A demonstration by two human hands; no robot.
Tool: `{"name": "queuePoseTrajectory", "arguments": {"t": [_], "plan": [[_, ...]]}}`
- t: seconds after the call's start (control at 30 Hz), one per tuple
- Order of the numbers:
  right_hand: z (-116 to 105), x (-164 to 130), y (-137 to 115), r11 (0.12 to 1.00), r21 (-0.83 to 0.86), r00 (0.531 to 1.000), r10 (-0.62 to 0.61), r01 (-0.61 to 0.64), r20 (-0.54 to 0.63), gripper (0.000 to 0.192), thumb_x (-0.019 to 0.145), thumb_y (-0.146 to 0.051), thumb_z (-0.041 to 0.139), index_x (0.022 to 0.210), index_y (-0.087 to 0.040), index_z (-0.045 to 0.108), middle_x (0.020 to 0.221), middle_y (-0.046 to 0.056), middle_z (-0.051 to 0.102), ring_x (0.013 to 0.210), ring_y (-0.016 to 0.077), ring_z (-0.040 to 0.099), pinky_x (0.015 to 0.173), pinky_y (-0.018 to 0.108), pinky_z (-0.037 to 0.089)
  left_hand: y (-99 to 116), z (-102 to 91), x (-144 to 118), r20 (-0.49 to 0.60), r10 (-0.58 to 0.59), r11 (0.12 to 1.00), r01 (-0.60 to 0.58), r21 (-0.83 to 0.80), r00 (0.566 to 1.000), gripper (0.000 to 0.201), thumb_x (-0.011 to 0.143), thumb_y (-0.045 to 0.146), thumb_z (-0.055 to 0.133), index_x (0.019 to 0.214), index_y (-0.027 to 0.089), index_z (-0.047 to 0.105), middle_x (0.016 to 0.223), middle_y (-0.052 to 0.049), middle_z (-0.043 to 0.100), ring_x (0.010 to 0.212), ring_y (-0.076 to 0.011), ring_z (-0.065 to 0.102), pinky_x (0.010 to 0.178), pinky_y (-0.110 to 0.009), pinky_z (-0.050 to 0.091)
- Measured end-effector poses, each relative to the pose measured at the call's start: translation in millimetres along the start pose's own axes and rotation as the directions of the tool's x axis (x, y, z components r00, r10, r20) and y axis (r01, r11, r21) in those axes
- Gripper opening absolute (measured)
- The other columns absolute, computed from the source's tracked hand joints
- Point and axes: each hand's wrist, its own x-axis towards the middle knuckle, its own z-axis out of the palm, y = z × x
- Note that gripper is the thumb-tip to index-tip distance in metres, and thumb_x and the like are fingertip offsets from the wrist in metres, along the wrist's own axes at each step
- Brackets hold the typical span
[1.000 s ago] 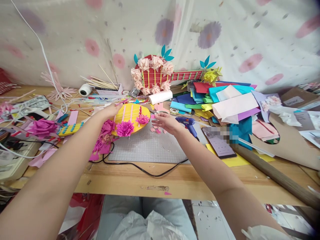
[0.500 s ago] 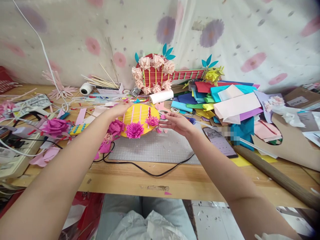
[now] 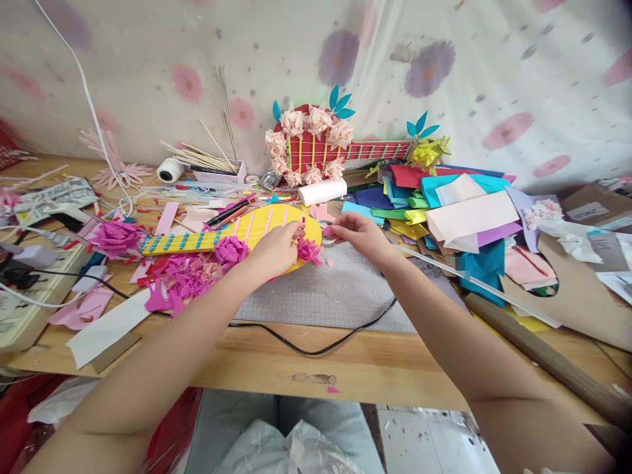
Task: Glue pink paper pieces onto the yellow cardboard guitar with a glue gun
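Note:
A yellow paper guitar [image 3: 276,214] lies across the work surface, with pink strings and crossbars and a neck striped in blue. Magenta paper flowers [image 3: 231,251] sit on its body. My left hand [image 3: 275,253] rests over the body, fingers bent together beside another magenta flower [image 3: 309,251]; what lies under its fingertips is hidden. Just right of the guitar's rounded end, my right hand [image 3: 359,235] pinches a small pink paper piece [image 3: 328,231]. Something with a pale, ring-like shape shows below those fingers, too small to make out.
A grey cutting mat [image 3: 316,303] lies beneath, with a black cable [image 3: 296,349] along its front. Magenta paper scraps [image 3: 182,276] are heaped left. A red paper guitar [image 3: 309,151] stands behind, coloured paper [image 3: 469,210] is piled right, and a power strip [image 3: 29,296] sits far left.
My left hand has moved from the guitar's upper edge rightward onto its body. My right hand's fingers have drawn together into a pinch. The guitar's neck and the scraps now show more fully.

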Motion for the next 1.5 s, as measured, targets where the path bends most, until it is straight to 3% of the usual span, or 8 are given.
{"name": "queuePoseTrajectory", "arguments": {"t": [0.23,0.4,0.6,0.73,0.97,1.5], "plan": [[8,19,5,0.976,-0.19,0.994,-0.105,0.103,-0.002,0.022,0.072,-0.04,0.063,0.076,-0.019,0.057,0.075,0.002,0.066,0.07,0.015,0.061,0.071,0.033,0.049,2,23.1,-19,-0.099,0.083,0.975,-0.061,0.213,0.992,0.047,0.077,0.008,0.041,0.123,0.015,0.049,0.12,-0.014,0.059,0.12,-0.0249,0.049,0.1,-0.041,0.041],[15,24,-6,0.861,-0.441,0.967,-0.224,0.255,0.122,0.015,0.076,-0.036,0.059,0.077,-0.02,0.06,0.078,0.002,0.067,0.072,0.016,0.06,0.072,0.032,0.045,8,45.7,-34,-0.156,0.182,0.951,-0.133,0.278,0.971,0.046,0.077,0.006,0.039,0.122,0.013,0.046,0.122,-0.015,0.056,0.123,-0.0254,0.045,0.104,-0.042,0.037],[23,25,-17,0.761,-0.497,0.907,-0.309,0.417,0.287,0.011,0.079,-0.03,0.056,0.078,-0.021,0.063,0.079,0.002,0.067,0.074,0.016,0.06,0.072,0.03,0.043,14,68.7,-43,-0.212,0.217,0.948,-0.154,0.278,0.953,0.046,0.078,0.009,0.041,0.124,0.008,0.043,0.126,-0.021,0.052,0.126,-0.0277,0.043,0.109,-0.045,0.033],[27,26,-19,0.688,-0.528,0.861,-0.322,0.499,0.394,0.01,0.08,-0.027,0.056,0.08,-0.021,0.064,0.078,0.002,0.067,0.073,0.0155,0.059,0.068,0.028,0.041,13,78.9,-46,-0.255,0.221,0.94,-0.136,0.313,0.942,0.047,0.079,0.01,0.043,0.125,0.011,0.042,0.125,-0.02,0.052,0.127,-0.0298,0.043,0.106,-0.048,0.037],[25,27,-19,0.49,-0.617,0.785,-0.321,0.616,0.53,0.013,0.083,-0.021,0.053,0.082,-0.019,0.066,0.086,0.003,0.069,0.077,0.0152,0.059,0.065,0.025,0.037,12,84.8,-48,-0.305,0.279,0.91,-0.149,0.388,0.911,0.043,0.081,0.011,0.042,0.124,0.008,0.043,0.121,-0.019,0.055,0.123,-0.0297,0.047,0.101,-0.047,0.042],[31,21,-25,0.236,-0.678,0.718,-0.235,0.696,0.655,0.019,0.085,-0.018,0.048,0.081,-0.017,0.066,0.082,0.007,0.066,0.078,0.0161,0.055,0.062,0.026,0.03,12,87.0,-50,-0.264,0.284,0.88,-0.142,0.453,0.922,0.045,0.083,0.014,0.043,0.125,0.0,0.045,0.122,-0.022,0.056,0.122,-0.0307,0.047,0.1,-0.044,0.044]]}}
